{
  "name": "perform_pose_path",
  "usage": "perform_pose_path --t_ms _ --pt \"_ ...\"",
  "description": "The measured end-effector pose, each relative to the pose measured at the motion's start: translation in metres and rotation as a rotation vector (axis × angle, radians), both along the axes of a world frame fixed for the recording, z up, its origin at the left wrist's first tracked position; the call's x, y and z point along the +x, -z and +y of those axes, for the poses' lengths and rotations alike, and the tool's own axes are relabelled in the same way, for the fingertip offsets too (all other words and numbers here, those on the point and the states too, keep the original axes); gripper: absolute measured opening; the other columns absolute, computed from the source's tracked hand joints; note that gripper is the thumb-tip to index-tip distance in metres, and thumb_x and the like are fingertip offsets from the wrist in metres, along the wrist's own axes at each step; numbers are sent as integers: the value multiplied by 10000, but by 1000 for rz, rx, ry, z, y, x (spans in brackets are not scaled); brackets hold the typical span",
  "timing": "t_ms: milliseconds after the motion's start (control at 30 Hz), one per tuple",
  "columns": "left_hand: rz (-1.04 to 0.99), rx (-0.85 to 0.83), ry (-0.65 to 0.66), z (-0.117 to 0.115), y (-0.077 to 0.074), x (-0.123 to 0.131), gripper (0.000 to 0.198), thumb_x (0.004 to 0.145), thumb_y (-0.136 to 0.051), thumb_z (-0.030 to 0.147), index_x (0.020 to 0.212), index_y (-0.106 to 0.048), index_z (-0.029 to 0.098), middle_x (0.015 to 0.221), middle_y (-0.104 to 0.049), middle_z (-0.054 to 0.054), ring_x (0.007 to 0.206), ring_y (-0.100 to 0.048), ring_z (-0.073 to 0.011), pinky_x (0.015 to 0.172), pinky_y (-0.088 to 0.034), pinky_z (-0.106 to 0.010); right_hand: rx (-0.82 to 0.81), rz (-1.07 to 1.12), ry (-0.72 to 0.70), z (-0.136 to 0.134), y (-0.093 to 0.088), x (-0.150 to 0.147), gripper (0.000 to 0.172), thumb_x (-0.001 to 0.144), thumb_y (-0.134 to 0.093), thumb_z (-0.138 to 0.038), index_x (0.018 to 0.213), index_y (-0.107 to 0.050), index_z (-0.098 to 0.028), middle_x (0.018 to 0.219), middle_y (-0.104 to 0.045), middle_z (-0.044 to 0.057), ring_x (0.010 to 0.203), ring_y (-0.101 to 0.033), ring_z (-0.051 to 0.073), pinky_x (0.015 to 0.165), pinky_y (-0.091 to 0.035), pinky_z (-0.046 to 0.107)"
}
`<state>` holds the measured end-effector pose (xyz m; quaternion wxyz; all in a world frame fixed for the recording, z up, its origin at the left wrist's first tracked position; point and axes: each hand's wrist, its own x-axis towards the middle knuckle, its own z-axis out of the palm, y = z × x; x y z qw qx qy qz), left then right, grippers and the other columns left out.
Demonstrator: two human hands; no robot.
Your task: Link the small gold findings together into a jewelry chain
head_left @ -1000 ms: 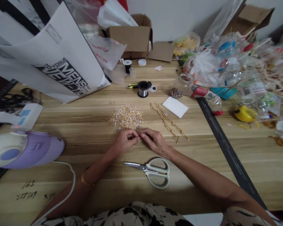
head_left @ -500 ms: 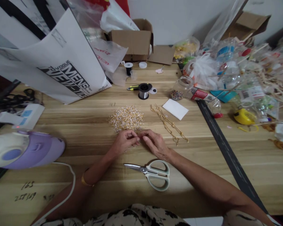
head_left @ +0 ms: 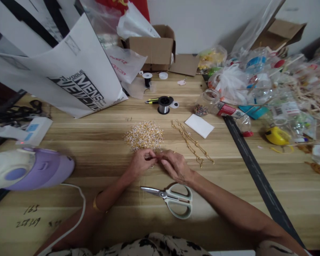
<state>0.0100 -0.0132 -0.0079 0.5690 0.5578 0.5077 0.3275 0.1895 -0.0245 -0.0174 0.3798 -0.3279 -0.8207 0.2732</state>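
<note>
My left hand (head_left: 142, 162) and my right hand (head_left: 176, 165) meet at the fingertips, just below a pile of small gold and clear pieces (head_left: 144, 135). Both are closed in a pinch, and whatever lies between the fingertips is too small to make out. Gold beaded chains (head_left: 193, 144) lie on the wooden table to the right of the pile. Below my hands rest scissors (head_left: 164, 194) with pale green handles, their blades pointing left. A folded white paper (head_left: 199, 125) is beyond the chains.
A wire spool (head_left: 164, 105) and a jar of beads (head_left: 206, 101) stand farther back. At left are a large white bag (head_left: 88, 71) and a purple and cream appliance (head_left: 42, 169) with a white cord. Plastic bottles and bags crowd the right; a cardboard box (head_left: 152, 49) sits behind.
The view has shifted slightly, so the table items appear a little lower and to the right. My right fingers have shifted a little; both hands stay together at the fingertips.
</note>
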Motion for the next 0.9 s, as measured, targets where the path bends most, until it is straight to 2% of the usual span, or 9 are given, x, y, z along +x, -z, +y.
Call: perform_pose_path --t_ms 167,433,633,900 --pt "-19 -26 4 1 0 -1 180 631 -708 232 613 -567 122 583 -636 -12 554 -590 -109 556 -453 -203 -19 -16 28 3 1 -1 203 921 -370 -195 1052 -523 -174 920 -625 98 830 -594 180 745 -492 321" --pt "-75 -77 11 3 -3 -1 207 616 -730 243 605 -563 121 556 -638 -8 512 -579 -95 513 -454 -194 -44 -18 9 9 9 -2 155 898 -439 -190 1003 -551 -179 901 -617 90 839 -577 183 740 -483 316" --pt "-80 -105 10 4 -1 -1 193 636 -715 235 642 -562 117 553 -641 -7 510 -588 -96 525 -472 -201 -44 7 43 11 8 -2 96 887 -478 -214 910 -564 -177 814 -597 68 756 -554 169 685 -464 293" --pt "-75 -88 26 4 -2 -2 193 634 -713 228 627 -558 114 539 -624 3 495 -573 -85 503 -447 -184 -134 61 32 12 6 -1 119 891 -478 -214 916 -584 -164 812 -597 60 755 -556 153 688 -455 274"
